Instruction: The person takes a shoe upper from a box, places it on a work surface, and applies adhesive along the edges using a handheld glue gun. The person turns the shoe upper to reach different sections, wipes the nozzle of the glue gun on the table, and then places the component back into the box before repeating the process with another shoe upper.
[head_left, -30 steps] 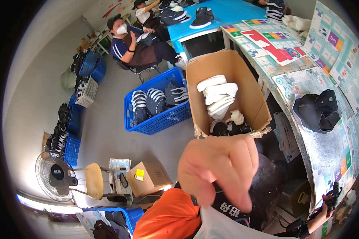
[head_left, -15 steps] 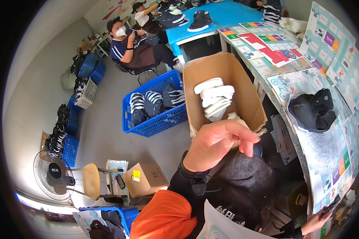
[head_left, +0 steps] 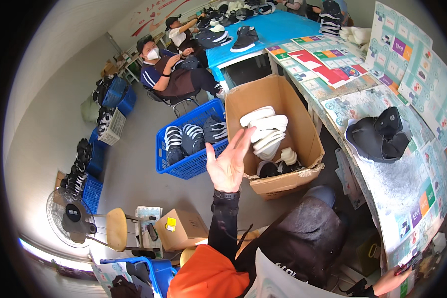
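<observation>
My left hand (head_left: 227,169) is stretched out, palm turned up and fingers spread, with nothing in it. It hovers before the open cardboard box (head_left: 314,133), which contains white shoe soles (head_left: 264,124) piled up, plus some dark pieces near its front. Beside the hand on the left is a blue plastic basket (head_left: 188,171) with several black-and-white striped shoes (head_left: 192,138). At the lower right, my right hand (head_left: 388,283) is closed around a dark, slim object with a bit of red, too small to name. A black shoe upper (head_left: 377,139) lies on the workbench above it.
The paper-covered workbench (head_left: 382,198) curves along my right side. Two people sit near a blue-topped table (head_left: 278,32) bearing shoes. To the left are a fan (head_left: 70,213), a wooden-seated chair (head_left: 116,229), a small carton (head_left: 183,231) and baskets of shoes along the wall.
My left hand has swung left and away from me, its curled fingers opening out. The right hand stays by the bench edge. The seated person has lowered a dark handheld item.
</observation>
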`<state>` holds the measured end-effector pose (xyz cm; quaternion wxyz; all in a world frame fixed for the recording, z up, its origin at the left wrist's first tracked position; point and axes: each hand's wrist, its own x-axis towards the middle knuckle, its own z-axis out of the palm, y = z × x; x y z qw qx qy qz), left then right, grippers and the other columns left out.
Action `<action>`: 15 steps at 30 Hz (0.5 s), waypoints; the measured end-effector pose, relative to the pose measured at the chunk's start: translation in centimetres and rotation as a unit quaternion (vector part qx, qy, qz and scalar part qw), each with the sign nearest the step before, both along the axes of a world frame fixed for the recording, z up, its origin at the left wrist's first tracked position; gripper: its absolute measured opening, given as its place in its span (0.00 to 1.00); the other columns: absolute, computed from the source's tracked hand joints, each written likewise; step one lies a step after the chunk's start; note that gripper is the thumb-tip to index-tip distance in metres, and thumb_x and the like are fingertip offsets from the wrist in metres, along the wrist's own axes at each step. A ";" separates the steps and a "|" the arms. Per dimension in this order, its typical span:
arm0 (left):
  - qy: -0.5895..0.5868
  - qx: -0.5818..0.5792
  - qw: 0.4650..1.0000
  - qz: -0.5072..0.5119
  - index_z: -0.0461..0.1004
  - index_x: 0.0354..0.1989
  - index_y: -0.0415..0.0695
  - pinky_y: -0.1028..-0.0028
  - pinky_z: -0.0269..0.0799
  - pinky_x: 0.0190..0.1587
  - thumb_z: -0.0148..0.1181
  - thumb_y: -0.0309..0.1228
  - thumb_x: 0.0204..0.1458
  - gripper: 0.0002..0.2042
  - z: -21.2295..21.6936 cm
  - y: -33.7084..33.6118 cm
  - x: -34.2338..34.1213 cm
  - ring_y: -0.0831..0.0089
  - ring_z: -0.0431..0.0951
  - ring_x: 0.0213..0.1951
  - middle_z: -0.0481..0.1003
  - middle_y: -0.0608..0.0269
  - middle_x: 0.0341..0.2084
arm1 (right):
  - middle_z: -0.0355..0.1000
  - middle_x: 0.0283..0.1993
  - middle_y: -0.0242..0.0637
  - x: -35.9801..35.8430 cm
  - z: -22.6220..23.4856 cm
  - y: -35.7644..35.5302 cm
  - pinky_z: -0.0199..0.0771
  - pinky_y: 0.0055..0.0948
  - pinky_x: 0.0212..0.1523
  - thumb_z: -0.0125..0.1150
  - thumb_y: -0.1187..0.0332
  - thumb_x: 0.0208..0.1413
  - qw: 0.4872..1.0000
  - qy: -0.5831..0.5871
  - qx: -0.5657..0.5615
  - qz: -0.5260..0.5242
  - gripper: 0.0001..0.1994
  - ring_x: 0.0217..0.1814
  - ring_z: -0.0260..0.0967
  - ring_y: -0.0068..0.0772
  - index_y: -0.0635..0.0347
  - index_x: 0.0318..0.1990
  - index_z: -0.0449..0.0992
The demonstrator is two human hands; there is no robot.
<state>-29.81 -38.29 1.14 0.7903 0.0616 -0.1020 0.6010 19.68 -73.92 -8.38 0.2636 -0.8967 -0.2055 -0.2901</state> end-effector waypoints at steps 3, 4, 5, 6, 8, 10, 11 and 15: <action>0.025 0.027 0.999 -0.021 0.43 0.80 0.37 0.55 0.87 0.52 0.47 0.62 0.68 0.46 -5.3 2.5 -1.6 0.44 0.67 0.71 0.49 0.33 0.77 | 0.79 0.49 0.56 -0.5 -0.2 1.2 0.78 0.48 0.53 0.68 0.64 0.62 0.996 -0.080 -0.015 0.023 0.22 0.50 0.78 0.60 0.67 0.60 0.75; 0.174 0.024 0.984 -0.013 0.50 0.78 0.37 0.56 0.87 0.53 0.47 0.60 0.69 0.42 -7.4 3.6 -1.4 0.46 0.72 0.66 0.58 0.35 0.73 | 0.79 0.49 0.55 -0.3 -0.6 1.5 0.78 0.49 0.51 0.69 0.63 0.62 0.990 -0.134 -0.019 0.026 0.23 0.50 0.78 0.60 0.67 0.60 0.74; 0.323 0.018 0.946 -0.004 0.56 0.76 0.36 0.57 0.86 0.53 0.48 0.57 0.70 0.38 -9.5 4.4 -1.3 0.48 0.78 0.61 0.68 0.38 0.69 | 0.79 0.48 0.55 -0.1 -1.2 1.5 0.79 0.50 0.50 0.69 0.62 0.61 0.982 -0.184 -0.024 0.032 0.24 0.49 0.79 0.61 0.67 0.60 0.74; 0.472 0.017 0.880 0.042 0.64 0.70 0.37 0.59 0.85 0.52 0.50 0.53 0.71 0.32 -12.2 5.3 -0.8 0.52 0.80 0.58 0.74 0.42 0.62 | 0.80 0.46 0.53 0.7 -2.4 1.6 0.80 0.51 0.45 0.71 0.57 0.59 0.976 -0.216 -0.020 0.006 0.27 0.44 0.80 0.59 0.67 0.59 0.75; 0.724 0.047 0.671 0.154 0.75 0.58 0.37 0.61 0.82 0.50 0.56 0.44 0.69 0.22 -17.0 6.4 0.8 0.56 0.83 0.51 0.82 0.48 0.51 | 0.80 0.44 0.52 1.8 -3.9 1.5 0.80 0.51 0.43 0.72 0.54 0.58 0.967 -0.248 -0.046 -0.029 0.28 0.42 0.80 0.57 0.66 0.58 0.76; 0.841 0.136 0.439 0.286 0.79 0.48 0.38 0.57 0.79 0.47 0.61 0.38 0.65 0.14 -20.9 7.6 1.6 0.54 0.83 0.46 0.82 0.51 0.43 | 0.80 0.39 0.48 3.4 -5.0 0.9 0.80 0.49 0.35 0.71 0.49 0.58 0.935 -0.321 -0.121 -0.092 0.28 0.36 0.80 0.54 0.64 0.54 0.78; 0.852 0.190 0.339 0.350 0.80 0.44 0.38 0.55 0.77 0.47 0.64 0.36 0.63 0.12 -22.8 8.3 1.6 0.52 0.82 0.43 0.82 0.51 0.39 | 0.80 0.39 0.48 3.5 -5.4 0.9 0.80 0.49 0.35 0.71 0.49 0.58 0.935 -0.322 -0.122 -0.089 0.28 0.36 0.80 0.54 0.64 0.54 0.78; 0.878 0.239 0.266 0.317 0.80 0.33 0.41 0.56 0.70 0.50 0.62 0.39 0.63 0.14 -26.9 8.9 2.0 0.54 0.79 0.40 0.79 0.55 0.30 | 0.81 0.45 0.49 3.4 -5.8 1.2 0.80 0.49 0.43 0.73 0.47 0.58 0.925 -0.324 -0.155 -0.120 0.32 0.42 0.80 0.54 0.68 0.58 0.77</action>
